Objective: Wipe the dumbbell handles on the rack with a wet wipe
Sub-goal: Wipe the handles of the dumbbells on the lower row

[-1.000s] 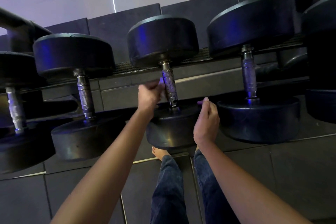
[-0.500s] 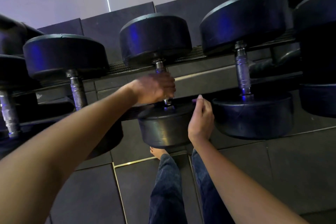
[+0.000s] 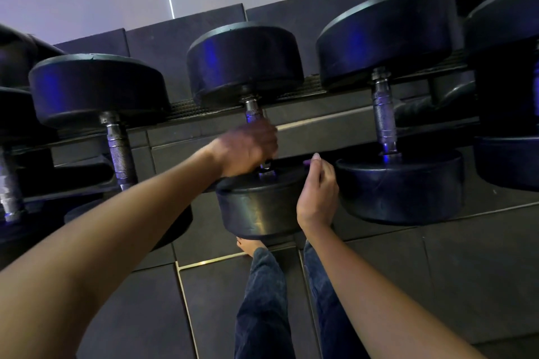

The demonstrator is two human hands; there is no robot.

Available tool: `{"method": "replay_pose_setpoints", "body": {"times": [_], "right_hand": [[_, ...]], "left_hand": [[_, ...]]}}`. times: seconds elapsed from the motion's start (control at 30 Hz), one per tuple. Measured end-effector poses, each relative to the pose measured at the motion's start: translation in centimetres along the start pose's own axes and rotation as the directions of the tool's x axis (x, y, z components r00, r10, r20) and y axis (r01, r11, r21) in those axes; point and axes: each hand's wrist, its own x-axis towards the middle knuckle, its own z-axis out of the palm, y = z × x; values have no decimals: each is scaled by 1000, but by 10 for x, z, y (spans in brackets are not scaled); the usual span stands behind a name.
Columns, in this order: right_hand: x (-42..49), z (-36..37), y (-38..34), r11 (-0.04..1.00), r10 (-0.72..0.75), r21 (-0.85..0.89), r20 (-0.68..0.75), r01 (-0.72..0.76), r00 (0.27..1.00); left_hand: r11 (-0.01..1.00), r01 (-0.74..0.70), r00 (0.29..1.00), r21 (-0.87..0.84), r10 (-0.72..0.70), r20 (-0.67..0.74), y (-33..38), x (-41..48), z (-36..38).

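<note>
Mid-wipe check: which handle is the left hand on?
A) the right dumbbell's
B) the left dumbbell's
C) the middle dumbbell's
C: the left hand is curled round the middle dumbbell's handle, just above its near plate.

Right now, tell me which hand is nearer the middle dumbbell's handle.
Left. The left hand grips the handle itself; the right hand sits off the handle, lower and to the right, beside the near weight.

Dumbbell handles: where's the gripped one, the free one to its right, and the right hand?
gripped handle [image 3: 253, 114], head view, bare metal above left hand [image 3: 246, 148]
free handle [image 3: 385, 122], head view, mid knurled bar
right hand [image 3: 318, 195], head view, back of the hand
</note>
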Motion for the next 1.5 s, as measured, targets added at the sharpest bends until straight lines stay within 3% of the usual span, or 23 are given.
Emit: {"method": "replay_pose_setpoints", "body": {"times": [0.07, 0.2, 0.3, 0.37, 0.4, 0.5, 0.6, 0.67, 0.73, 0.8, 0.9, 0.97, 1.03, 1.1, 1.13, 1.2, 1.3, 1.37, 1.47, 1.5], "right_hand": [[0, 0, 0, 1000, -3, 2, -4, 3, 1000], [1, 1, 1, 1000, -4, -8, 7, 4, 1000], [1, 1, 1, 1000, -15, 15, 14, 15, 1000], [1, 1, 1, 1000, -12, 22, 13, 12, 1000], [1, 1, 1, 1000, -5, 26, 12, 5, 1000], [0, 2, 2, 1000, -16, 17, 13, 15, 1000], [0, 2, 3, 1000, -6, 8, 15, 6, 1000], [1, 2, 4, 1000, -20, 13, 12, 20, 1000], [0, 2, 3, 1000, -28, 13, 12, 28, 1000], [-1, 3, 3, 999, -38, 13, 13, 37, 999], [1, 2, 3, 999, -31, 16, 7, 31, 999], [2, 2, 3, 999, -35, 18, 2, 35, 999], [2, 3, 3, 999, -34, 10, 3, 34, 999], [1, 3, 2, 1000, -29, 5, 5, 29, 1000], [2, 3, 2, 1000, -27, 7, 2, 27, 1000], [2, 1, 2, 1000, -27, 16, -7, 27, 1000], [2, 2, 1, 999, -28, 18, -17, 29, 999], [2, 2, 1, 999, -30, 18, -18, 31, 999], [3, 2, 4, 1000, -3, 9, -18, 3, 1000], [4, 2, 5, 1000, 0, 2, -19, 0, 1000]], "left_hand": [[998, -58, 998, -34, 57, -25, 3, -8, -2], [966, 257, 952, -27, -258, -164, -9, -17, 4], [960, 224, 956, -169, -250, -153, 12, -30, 13], [897, 285, 910, -338, -364, -200, 15, -28, 10], [807, 372, 824, -459, -515, -237, 13, -24, 8], [394, 516, 435, -761, -886, -164, 20, -2, -1], [-9, 440, 49, -898, -998, 35, 21, 12, 4], [-287, 277, -130, -917, -957, 260, 10, 15, 9], [-507, 37, -129, -861, -857, 499, 4, 21, 14], [-640, -85, -27, -763, -764, 644, 7, 23, 15], [-754, 134, 164, -643, -623, 765, 22, 8, 14], [-769, 236, 215, -594, -554, 804, 21, -1, 8], [-762, 126, 195, -635, -608, 769, 5, 4, 3], [-721, -75, 114, -689, -692, 713, -13, 17, 0], [-700, -93, 90, -708, -714, 694, -16, 21, 2], [-705, 71, 95, -706, -700, 708, -2, 17, 7], [-748, 330, 199, -577, -542, 816, 24, 0, 9], [-779, 284, 213, -559, -517, 829, 15, -1, 4], [-754, 40, 138, -656, -646, 751, -9, 10, -1], [-727, 20, 125, -686, -679, 723, -8, 14, -1]]}}
